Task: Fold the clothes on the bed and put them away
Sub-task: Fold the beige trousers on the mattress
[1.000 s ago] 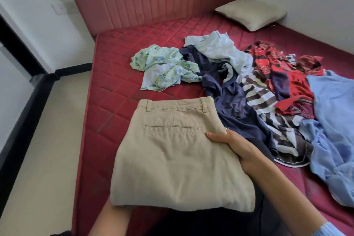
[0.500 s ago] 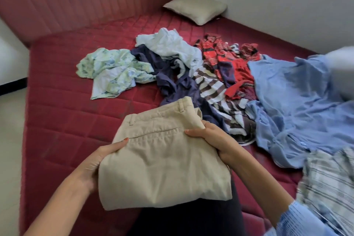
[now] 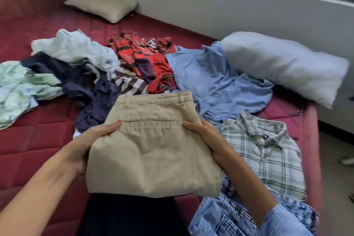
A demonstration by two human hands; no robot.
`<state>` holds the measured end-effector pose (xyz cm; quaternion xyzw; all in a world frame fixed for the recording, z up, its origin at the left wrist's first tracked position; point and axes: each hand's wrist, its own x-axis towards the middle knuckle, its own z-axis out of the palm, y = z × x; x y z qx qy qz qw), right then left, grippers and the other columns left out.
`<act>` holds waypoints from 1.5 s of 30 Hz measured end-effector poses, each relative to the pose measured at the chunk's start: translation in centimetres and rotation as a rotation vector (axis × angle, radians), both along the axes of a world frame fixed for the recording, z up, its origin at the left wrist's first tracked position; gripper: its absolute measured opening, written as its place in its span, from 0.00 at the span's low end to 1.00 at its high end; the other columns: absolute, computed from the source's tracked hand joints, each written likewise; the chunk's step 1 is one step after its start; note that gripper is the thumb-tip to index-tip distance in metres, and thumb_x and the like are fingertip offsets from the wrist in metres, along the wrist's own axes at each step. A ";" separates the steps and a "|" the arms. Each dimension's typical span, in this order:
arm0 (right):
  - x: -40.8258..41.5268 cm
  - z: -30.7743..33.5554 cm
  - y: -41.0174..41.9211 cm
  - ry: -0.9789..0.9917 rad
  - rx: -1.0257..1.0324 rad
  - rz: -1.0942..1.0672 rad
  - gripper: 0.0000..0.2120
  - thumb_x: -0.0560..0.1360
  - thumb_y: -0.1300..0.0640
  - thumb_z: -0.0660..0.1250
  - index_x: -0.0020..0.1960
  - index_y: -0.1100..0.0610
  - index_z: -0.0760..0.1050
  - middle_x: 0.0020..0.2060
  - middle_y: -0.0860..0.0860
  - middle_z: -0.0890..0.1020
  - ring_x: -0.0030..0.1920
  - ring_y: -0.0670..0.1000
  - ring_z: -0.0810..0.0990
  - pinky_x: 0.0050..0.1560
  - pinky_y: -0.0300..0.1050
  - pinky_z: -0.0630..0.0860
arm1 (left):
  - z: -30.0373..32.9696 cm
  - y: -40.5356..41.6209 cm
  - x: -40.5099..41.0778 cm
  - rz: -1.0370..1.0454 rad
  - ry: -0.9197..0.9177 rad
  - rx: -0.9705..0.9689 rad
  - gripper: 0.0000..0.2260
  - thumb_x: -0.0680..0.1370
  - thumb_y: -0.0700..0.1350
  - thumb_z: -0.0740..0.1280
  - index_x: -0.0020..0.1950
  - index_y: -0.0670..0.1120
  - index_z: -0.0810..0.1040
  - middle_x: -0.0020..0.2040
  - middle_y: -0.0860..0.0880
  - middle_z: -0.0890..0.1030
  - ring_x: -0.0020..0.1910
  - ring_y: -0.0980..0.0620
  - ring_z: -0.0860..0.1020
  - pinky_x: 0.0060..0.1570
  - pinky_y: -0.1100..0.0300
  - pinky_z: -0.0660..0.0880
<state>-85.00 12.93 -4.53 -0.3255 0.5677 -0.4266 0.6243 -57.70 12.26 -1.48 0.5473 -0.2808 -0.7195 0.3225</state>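
Head view: folded khaki trousers (image 3: pixel 153 149) are held above the bed (image 3: pixel 38 140), waistband pointing away, long axis running away from the person. The left hand (image 3: pixel 90 145) grasps the left edge, thumb on top; the right hand (image 3: pixel 206 140) grasps the right edge. A plaid shirt (image 3: pixel 268 155) lies just right.

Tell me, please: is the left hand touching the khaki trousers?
Touching. The head view shows the left hand gripping the left edge of the folded khaki trousers, thumb lying on top of the fabric, with no gap between them.
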 end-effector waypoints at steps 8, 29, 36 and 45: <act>-5.8 0.6 6.3 -0.026 -0.013 -0.195 0.21 0.68 0.57 0.74 0.60 0.59 0.78 0.49 0.58 0.85 0.48 0.59 0.84 0.49 0.51 0.81 | 1.9 1.0 -6.1 -0.185 0.020 -0.047 0.15 0.74 0.47 0.67 0.55 0.39 0.83 0.54 0.40 0.83 0.45 0.46 0.84 0.47 0.55 0.80; -11.1 -7.2 27.2 1.076 0.391 -0.486 0.39 0.78 0.41 0.59 0.78 0.56 0.43 0.75 0.63 0.57 0.70 0.66 0.65 0.68 0.59 0.63 | -11.3 13.8 -20.4 -0.695 -0.502 -0.371 0.12 0.78 0.52 0.65 0.59 0.48 0.78 0.59 0.45 0.81 0.59 0.45 0.78 0.61 0.52 0.73; -7.8 -8.2 22.1 1.556 -0.043 -0.245 0.32 0.77 0.33 0.44 0.78 0.41 0.44 0.79 0.51 0.45 0.78 0.54 0.49 0.73 0.59 0.35 | -8.6 15.0 -19.8 -0.728 -1.067 -0.791 0.24 0.79 0.58 0.61 0.74 0.56 0.62 0.66 0.50 0.74 0.63 0.43 0.74 0.57 0.50 0.71; -6.3 -9.9 19.6 1.576 -0.085 -0.210 0.29 0.77 0.38 0.48 0.72 0.49 0.69 0.74 0.58 0.62 0.75 0.57 0.58 0.71 0.69 0.47 | -8.2 12.3 -18.2 -0.716 -1.205 -0.991 0.19 0.79 0.56 0.59 0.66 0.48 0.72 0.58 0.47 0.77 0.57 0.43 0.77 0.51 0.48 0.74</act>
